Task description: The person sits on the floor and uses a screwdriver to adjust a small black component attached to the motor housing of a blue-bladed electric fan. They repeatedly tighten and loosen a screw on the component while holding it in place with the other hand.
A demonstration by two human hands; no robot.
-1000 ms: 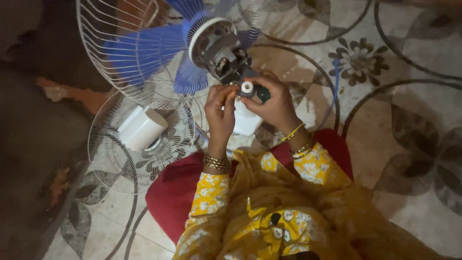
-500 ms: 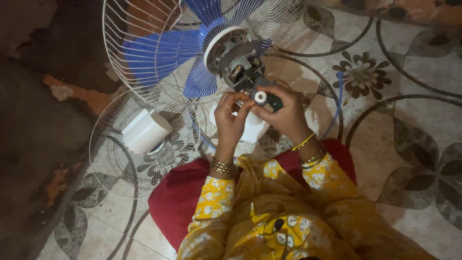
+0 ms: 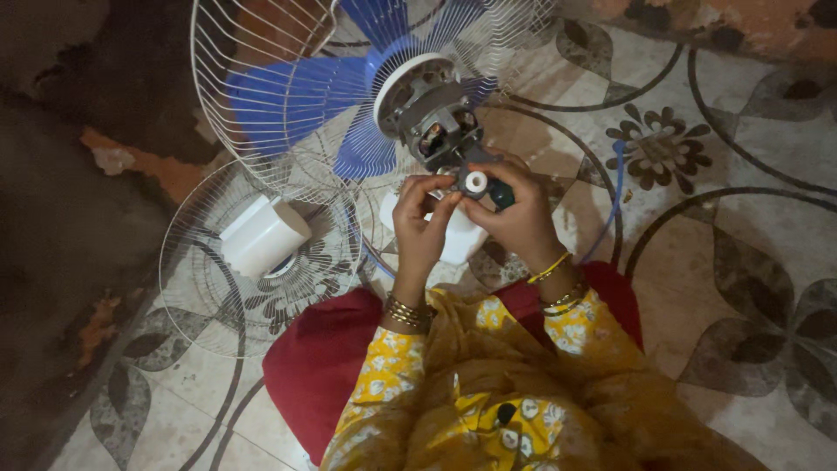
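The exposed fan motor (image 3: 436,131), shaft axis running up-left into the blue blades (image 3: 296,100) and wire guard (image 3: 253,78), has at its rear a white knob (image 3: 476,181) pinched by left hand (image 3: 420,228) and right hand (image 3: 514,218), with a detached guard (image 3: 200,288) and white cover (image 3: 264,234) left on open floor (image 3: 750,227).

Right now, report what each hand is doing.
Left hand: fingers pinched at the small white round part on the fan motor.
Right hand: closed around the same assembly.
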